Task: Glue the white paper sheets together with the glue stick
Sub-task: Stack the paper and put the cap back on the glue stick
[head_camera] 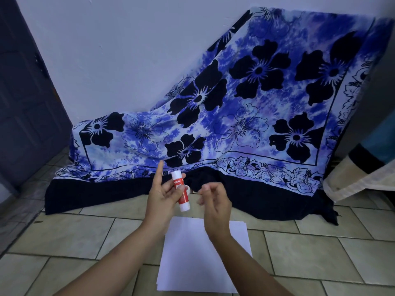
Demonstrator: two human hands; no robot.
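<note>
Tiled floor (64, 242), floral cloth (245, 103) behind. I see the glue stick (180, 192) gripped aloft in the left hand (162, 195), just beyond the white paper sheets (192, 263). The right hand (215, 204) is blurred, its fingers loosely curled, seemingly empty. That light grip could drop the stick, and loose sheets may slide.

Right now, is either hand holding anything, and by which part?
The left hand grips the glue stick around its red middle, both white ends free. The right hand, blurred, shows nothing in it.
</note>
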